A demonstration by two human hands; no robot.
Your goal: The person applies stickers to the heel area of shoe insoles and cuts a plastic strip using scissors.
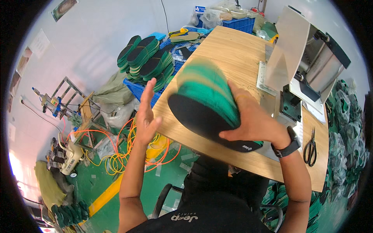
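A thick stack of shoe insoles, black on the near face with green and tan edges, is held over the wooden table. My right hand grips its right side, thumb across the black face and fingers behind the green edges. Motion blurs the far part of the stack. To its left, apart from it, my left hand is open and empty, its fingers stretched upward and thumb out. A dark watch sits on my right wrist.
The wooden table carries a machine with a pale guard plate and black scissors. Banded insole bundles fill a blue crate at left. Orange and yellow hoses tangle on the floor. Bagged insoles are piled at right.
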